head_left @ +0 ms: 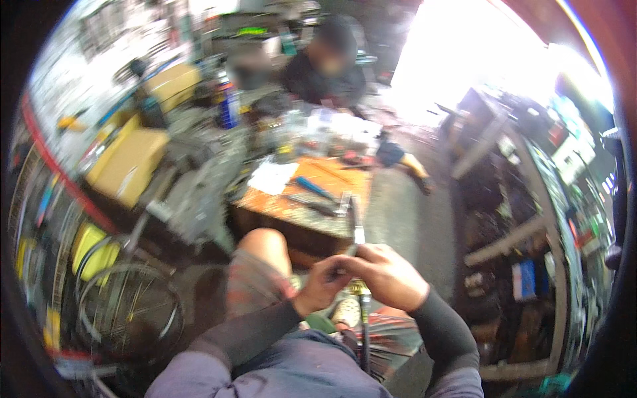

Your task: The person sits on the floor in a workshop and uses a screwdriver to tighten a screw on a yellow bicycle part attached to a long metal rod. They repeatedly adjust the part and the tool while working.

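Note:
My left hand (322,285) and my right hand (391,275) meet in front of my lap, fingers curled inward and touching. Both are closed round a small dark piece at the left fingertips, too blurred and covered to name. Right beside them stands a slim upright shaft: its black lower tube (365,331) runs down between my legs, with a gold-coloured fitting (359,288) just below the right hand. Above the hands a silvery metal part (359,233) rises toward the table edge. Whether my fingers also touch this shaft is hidden.
A low wooden table (265,196) ahead bears a blue-handled tool (316,188), a dark tool (310,203) and white paper (272,177). Cardboard boxes (129,162) and a bicycle wheel (129,308) are left, loaded shelving (507,242) right. Another person (325,73) is beyond the table.

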A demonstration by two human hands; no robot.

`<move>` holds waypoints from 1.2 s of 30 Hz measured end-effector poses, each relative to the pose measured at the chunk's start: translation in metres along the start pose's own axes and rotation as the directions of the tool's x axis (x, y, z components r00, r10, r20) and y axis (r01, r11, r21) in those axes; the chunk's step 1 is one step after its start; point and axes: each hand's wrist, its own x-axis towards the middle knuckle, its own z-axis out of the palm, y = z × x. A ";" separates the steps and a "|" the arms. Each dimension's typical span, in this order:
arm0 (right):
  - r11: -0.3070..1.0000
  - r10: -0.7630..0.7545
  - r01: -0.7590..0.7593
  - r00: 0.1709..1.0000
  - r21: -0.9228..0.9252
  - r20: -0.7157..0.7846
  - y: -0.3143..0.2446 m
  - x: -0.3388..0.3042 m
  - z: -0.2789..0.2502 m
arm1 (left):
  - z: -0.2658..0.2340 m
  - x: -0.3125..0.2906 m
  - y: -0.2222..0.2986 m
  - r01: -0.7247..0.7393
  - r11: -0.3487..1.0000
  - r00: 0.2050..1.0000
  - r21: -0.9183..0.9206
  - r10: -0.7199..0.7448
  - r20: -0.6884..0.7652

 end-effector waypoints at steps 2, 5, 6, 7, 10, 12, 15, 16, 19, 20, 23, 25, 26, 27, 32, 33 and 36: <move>0.997 0.039 -0.041 0.999 0.058 0.035 0.007 -0.002 0.005 | 0.005 0.000 0.012 0.042 0.997 0.997 -0.070 -0.047 -0.068; 0.979 0.199 -0.201 0.979 0.046 0.031 0.003 -0.005 0.008 | 0.008 0.004 0.019 0.059 0.997 0.996 -0.052 -0.062 -0.067; 0.959 0.284 -0.284 0.955 -0.002 0.086 0.001 -0.003 0.008 | 0.001 0.000 0.015 0.066 0.998 0.995 0.014 -0.065 -0.070; 0.967 0.256 -0.254 0.961 -0.039 0.102 0.006 -0.006 0.012 | 0.002 0.001 0.014 0.066 0.997 0.996 -0.028 -0.068 -0.062; 0.997 -0.047 0.051 0.995 0.049 -0.090 0.018 -0.009 0.018 | 0.003 0.002 0.014 0.078 0.990 0.995 -0.116 -0.084 -0.053; 0.998 0.015 -0.010 0.996 0.061 -0.093 0.015 -0.009 0.016 | 0.003 0.001 0.018 0.091 0.988 0.993 -0.126 -0.099 -0.058; 0.986 0.162 -0.160 0.986 0.052 -0.047 0.002 -0.005 0.009 | 0.008 0.004 0.024 0.086 0.989 0.992 -0.124 -0.096 -0.080; 0.988 0.154 -0.153 0.988 0.032 -0.021 0.004 -0.005 0.009 | 0.009 0.002 0.023 0.099 0.984 0.990 -0.149 -0.113 -0.084; 1.000 0.024 -0.024 0.999 0.005 -0.029 0.018 -0.006 0.021 | 0.011 0.006 0.022 0.032 0.995 0.998 0.098 -0.026 -0.061; 1.000 0.004 -0.003 0.998 0.009 -0.060 0.019 -0.009 0.025 | 0.009 0.005 0.021 0.024 0.985 0.998 0.169 -0.015 -0.053; 0.999 -0.037 0.040 0.988 0.015 -0.151 0.020 -0.009 0.025 | 0.010 0.002 0.029 0.121 0.993 0.990 0.003 -0.120 -0.079; 0.985 0.171 -0.171 0.985 -0.005 0.009 0.006 -0.003 0.011 | 0.006 0.002 0.028 0.096 0.994 0.993 -0.060 -0.100 -0.066; 0.963 0.271 -0.269 0.959 -0.027 0.088 0.001 0.000 0.005 | 0.004 0.001 0.025 0.096 0.993 0.992 -0.061 -0.101 -0.081; 0.976 0.217 -0.218 0.974 -0.002 0.061 0.005 -0.002 0.009 | 0.006 0.001 0.022 0.101 0.993 0.991 -0.065 -0.106 -0.087; 0.994 -0.096 0.104 0.978 0.032 -0.183 0.020 -0.009 0.020 | 0.003 0.005 0.018 0.059 0.998 0.995 0.009 -0.058 -0.080; 0.995 -0.082 0.090 0.981 0.034 -0.176 0.020 -0.008 0.021 | 0.006 0.005 0.025 0.093 0.996 0.992 -0.011 -0.094 -0.088; 0.989 0.146 -0.145 0.989 0.030 -0.034 0.010 -0.008 0.015 | 0.010 0.005 0.023 0.105 0.993 0.990 -0.055 -0.109 -0.084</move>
